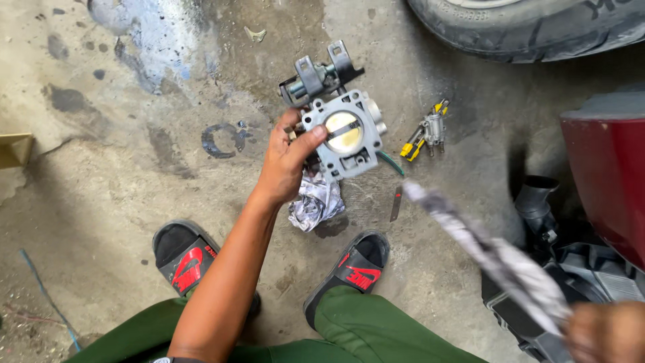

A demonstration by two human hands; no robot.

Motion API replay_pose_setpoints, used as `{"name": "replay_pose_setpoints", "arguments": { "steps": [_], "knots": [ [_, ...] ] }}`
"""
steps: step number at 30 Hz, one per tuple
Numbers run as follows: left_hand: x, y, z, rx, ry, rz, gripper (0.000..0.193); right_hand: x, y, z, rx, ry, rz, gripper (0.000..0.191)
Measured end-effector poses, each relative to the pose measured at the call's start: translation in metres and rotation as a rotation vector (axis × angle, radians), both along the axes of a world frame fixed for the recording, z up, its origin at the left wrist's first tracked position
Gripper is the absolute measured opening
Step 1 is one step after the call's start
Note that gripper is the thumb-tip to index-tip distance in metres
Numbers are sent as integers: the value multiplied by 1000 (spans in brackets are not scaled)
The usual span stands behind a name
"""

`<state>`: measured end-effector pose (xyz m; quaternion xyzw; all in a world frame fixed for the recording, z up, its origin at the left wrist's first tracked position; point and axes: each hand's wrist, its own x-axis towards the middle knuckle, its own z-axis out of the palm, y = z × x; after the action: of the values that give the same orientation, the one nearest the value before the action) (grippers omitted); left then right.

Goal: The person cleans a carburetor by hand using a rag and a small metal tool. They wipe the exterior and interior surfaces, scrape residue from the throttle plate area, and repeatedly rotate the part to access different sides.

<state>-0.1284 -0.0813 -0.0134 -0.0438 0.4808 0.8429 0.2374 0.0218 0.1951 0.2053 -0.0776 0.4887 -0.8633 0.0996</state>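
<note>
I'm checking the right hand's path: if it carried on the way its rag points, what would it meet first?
Probably the metal throttle part held in the left hand. The right hand aims its twisted rag up-left at it, though depth is unclear.

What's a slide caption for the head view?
Left hand grips a grey metal throttle body above stained concrete floor; right hand holds a blurred grey rag.

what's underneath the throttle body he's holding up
Below the throttle body, held in the left hand, a crumpled rag lies on the stained concrete floor. A green hose pokes out beside it. The floor directly beneath is hidden.
</note>
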Motion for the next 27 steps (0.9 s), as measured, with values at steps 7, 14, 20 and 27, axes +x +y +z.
{"name": "replay_pose_setpoints", "arguments": {
  "steps": [7, 14, 20, 27],
  "knots": [
    [14, 1, 0, 50, 180, -108, 46, 26, 2, -98, -121, -605, -206, 26],
    [21, -3, -4, 79, 47, -114, 46, 66, -32, -199, -61, -1107, -400, 20],
    [13, -15, -12, -2, 69, -108, 37, 72, -43, -227, -51, -1149, -512, 28],
    [19, -16, -17, 134, -62, -67, 45, 84, -6, -221, -179, -1023, -532, 23]
  ]
}}
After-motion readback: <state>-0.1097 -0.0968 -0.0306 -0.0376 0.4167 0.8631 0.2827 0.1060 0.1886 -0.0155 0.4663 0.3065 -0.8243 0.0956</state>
